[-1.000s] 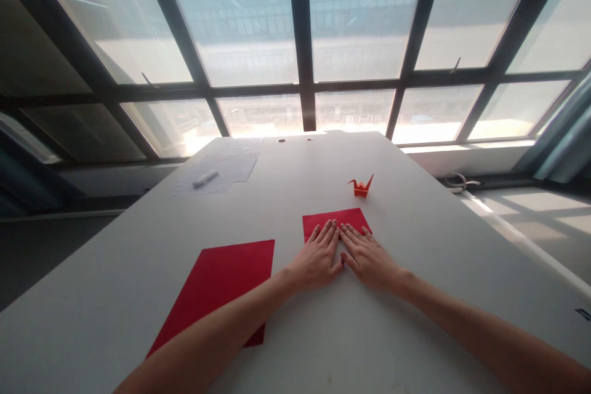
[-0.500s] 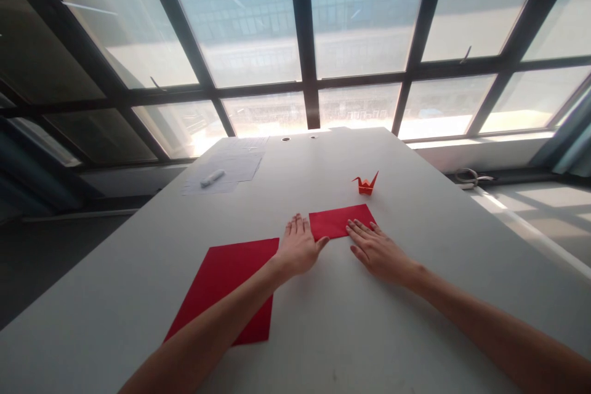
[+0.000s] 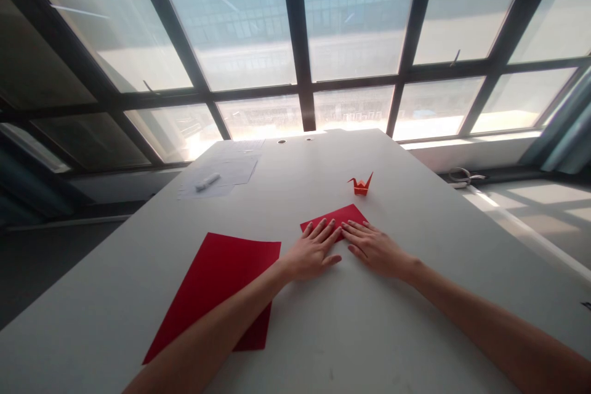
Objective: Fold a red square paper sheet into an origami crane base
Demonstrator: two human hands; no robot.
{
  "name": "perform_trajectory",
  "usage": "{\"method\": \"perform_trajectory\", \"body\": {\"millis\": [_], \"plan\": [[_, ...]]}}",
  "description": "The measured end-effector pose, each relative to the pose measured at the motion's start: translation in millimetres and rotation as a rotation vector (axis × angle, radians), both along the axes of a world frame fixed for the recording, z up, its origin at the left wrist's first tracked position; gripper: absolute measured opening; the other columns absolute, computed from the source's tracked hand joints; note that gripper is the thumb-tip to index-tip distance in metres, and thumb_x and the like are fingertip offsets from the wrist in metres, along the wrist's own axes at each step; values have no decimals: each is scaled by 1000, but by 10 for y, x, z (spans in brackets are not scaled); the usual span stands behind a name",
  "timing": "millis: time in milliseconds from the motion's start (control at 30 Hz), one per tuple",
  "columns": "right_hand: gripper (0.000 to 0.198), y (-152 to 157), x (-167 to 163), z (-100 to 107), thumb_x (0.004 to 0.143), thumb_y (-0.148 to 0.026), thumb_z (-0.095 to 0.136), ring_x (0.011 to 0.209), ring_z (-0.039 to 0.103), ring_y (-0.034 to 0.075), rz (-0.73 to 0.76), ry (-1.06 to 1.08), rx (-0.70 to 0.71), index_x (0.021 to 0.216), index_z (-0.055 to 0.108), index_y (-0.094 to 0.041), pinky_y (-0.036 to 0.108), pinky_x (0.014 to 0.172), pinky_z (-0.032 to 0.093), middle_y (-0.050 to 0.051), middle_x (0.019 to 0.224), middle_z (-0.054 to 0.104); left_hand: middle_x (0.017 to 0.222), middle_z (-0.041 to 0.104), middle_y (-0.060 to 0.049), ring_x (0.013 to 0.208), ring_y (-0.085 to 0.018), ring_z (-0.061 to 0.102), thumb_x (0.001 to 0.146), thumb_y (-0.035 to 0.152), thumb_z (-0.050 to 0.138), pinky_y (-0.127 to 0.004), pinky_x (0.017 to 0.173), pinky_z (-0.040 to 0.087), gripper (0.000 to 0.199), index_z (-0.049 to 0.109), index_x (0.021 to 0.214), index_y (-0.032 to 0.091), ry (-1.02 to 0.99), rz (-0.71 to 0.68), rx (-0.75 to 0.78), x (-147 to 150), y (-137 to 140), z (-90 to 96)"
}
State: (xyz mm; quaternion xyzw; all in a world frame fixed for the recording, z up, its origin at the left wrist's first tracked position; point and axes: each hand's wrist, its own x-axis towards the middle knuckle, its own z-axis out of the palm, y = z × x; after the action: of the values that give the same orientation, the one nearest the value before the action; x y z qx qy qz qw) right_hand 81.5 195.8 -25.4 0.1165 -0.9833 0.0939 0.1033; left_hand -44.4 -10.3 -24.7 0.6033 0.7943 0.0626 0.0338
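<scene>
Head view, from where I'd stand: the left hand [image 3: 316,255] lies palm down, fingers fanned; the right hand [image 3: 376,247] lies flat too, fingers closer together. Neither pinches anything; both rest fingertips on a small, flat red paper rectangle [image 3: 340,214] on the smooth white table [image 3: 369,326], nearer than the small orange-red folded paper crane [image 3: 361,187]. To flatten it well, I'd steady it with one hand and press evenly along the near edge with the other.
</scene>
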Motion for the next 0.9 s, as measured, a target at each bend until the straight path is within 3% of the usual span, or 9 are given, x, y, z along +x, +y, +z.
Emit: {"method": "perform_trajectory", "body": {"millis": [133,233,300,367,467,533,733,900], "plan": [[47,-159,75,96,101,-40,37,127,49,30,-112,59,74,137,53,-15,46,103,39,15,138,56,160,22,-4,150,-26,10,100,57,20,-56,119,8,61,24,153,28,80,156,69,-75,-3,-26],[42,-272,123,194,100,-44,38,106,58,30,-195,59,109,112,67,-16,42,89,45,17,111,66,158,28,-7,149,-29,16,102,50,18,-60,118,11,56,35,149,25,106,309,114,-154,-2,-7],[39,-310,129,242,101,-42,38,96,59,27,-208,47,110,97,68,-17,39,84,45,14,98,65,158,28,-9,148,-29,17,103,46,18,-59,117,15,55,35,150,23,92,367,136,-174,2,42],[37,-321,116,264,101,-39,39,93,58,25,-203,36,97,91,68,-18,37,82,45,13,95,63,160,24,-8,149,-26,15,103,44,19,-54,119,14,54,29,152,24,79,289,155,-147,8,104],[34,-315,89,252,100,-38,40,92,58,24,-218,29,59,97,68,-18,34,81,46,12,99,62,161,20,-1,150,-21,12,103,48,23,-47,121,11,54,21,154,32,31,18,105,-56,10,165],[35,-308,80,231,101,-38,39,93,58,23,-211,36,18,103,67,-18,34,82,46,11,101,62,161,20,0,149,-21,13,101,53,26,-48,121,10,55,20,153,36,-8,-62,54,-7,5,171],[35,-276,102,201,100,-38,43,104,55,25,-49,92,-21,120,63,-18,38,93,44,10,110,63,160,21,1,149,-19,16,102,52,23,-47,120,13,54,17,153,37,-18,-60,56,-49,-17,135],[35,-258,103,221,100,-38,42,99,54,25,-43,77,31,113,66,-17,39,90,44,11,103,63,158,29,-1,149,-24,17,102,50,19,-54,118,16,52,29,151,33,72,150,80,-182,-4,53]]}}
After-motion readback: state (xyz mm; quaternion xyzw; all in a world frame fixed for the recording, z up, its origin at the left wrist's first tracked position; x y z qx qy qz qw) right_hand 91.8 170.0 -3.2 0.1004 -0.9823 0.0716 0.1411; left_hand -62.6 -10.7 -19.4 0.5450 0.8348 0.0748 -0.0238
